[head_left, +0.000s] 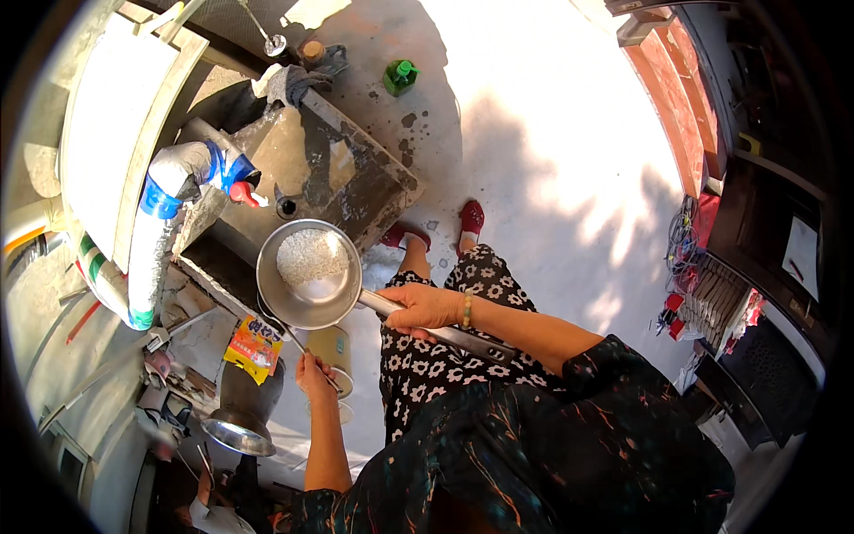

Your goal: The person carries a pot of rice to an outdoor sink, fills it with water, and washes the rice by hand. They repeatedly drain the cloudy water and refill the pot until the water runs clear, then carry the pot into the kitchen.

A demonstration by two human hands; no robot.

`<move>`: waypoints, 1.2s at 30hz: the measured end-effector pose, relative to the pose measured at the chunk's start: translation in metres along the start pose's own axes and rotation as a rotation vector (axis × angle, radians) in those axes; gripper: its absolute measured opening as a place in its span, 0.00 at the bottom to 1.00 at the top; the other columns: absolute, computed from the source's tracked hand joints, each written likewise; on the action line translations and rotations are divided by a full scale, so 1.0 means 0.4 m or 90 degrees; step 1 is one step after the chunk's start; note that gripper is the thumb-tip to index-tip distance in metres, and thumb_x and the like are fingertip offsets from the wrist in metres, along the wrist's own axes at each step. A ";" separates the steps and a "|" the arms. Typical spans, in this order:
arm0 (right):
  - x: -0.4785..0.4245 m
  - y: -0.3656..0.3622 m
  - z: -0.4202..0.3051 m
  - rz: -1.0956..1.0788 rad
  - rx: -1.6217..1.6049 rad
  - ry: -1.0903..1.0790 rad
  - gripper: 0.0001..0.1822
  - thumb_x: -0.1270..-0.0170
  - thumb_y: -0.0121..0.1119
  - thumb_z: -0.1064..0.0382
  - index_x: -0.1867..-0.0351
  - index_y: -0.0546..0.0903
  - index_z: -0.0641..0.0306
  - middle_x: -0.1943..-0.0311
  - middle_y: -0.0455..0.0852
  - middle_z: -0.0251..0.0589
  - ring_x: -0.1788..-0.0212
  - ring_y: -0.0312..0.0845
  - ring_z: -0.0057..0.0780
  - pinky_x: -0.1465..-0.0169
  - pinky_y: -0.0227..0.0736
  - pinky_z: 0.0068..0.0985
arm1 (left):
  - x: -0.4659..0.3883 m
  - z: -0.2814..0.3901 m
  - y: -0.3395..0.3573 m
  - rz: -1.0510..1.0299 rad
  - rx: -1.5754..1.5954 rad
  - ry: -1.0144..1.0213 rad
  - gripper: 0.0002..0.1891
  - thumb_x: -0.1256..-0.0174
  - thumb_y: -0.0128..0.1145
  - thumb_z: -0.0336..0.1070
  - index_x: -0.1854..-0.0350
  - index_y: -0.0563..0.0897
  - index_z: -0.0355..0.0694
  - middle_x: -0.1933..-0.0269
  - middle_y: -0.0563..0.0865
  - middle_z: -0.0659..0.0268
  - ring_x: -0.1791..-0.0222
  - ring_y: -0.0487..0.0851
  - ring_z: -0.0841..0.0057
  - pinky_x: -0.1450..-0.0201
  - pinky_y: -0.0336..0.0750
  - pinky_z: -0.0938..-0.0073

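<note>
My right hand (pixel 427 309) is closed around the long handle of a metal saucepan (pixel 267 300), which is held over the near edge of a concrete sink. White grains (pixel 310 257), which look like rice, lie in the pan. Lower and to the left, my left hand (pixel 316 375) grips a thin metal handle; its far end reaches beside the pan's rim, where the pan partly hides it. A red-handled tap (pixel 243 193) on a wrapped pipe stands left of the pan, over the sink.
The concrete sink (pixel 393 177) has a cloth (pixel 293 83) on its far corner. A green pump bottle (pixel 400 78) stands on the floor beyond. A yellow packet (pixel 253 348), a metal vessel (pixel 250 400) and a yellowish container (pixel 330 357) are near my left hand.
</note>
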State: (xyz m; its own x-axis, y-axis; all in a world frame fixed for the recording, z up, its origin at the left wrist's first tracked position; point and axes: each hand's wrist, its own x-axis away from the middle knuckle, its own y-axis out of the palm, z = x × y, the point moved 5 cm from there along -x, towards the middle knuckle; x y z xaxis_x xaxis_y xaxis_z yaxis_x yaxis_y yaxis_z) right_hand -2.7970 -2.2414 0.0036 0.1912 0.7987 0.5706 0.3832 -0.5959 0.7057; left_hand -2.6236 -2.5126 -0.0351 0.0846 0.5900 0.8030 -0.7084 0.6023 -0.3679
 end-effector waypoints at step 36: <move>1.665 -0.324 1.093 0.703 -0.887 -0.791 0.16 0.40 0.58 0.73 0.51 0.71 0.67 0.79 0.76 0.35 0.86 0.70 0.17 0.85 0.71 0.19 | 1.028 -0.587 1.440 -0.583 -1.099 0.474 0.14 0.32 0.46 0.37 0.74 0.73 0.32 0.81 0.75 0.58 0.92 0.70 0.70 0.92 0.62 0.66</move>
State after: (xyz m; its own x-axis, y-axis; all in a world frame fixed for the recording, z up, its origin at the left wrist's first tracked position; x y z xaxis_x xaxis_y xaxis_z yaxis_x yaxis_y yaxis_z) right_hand -2.3240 -1.5956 0.1085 0.3629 -0.5315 0.7654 -0.8816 0.0702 0.4667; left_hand -2.8324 -1.7970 -0.0269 0.4621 -0.3104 0.8307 0.8782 0.2905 -0.3800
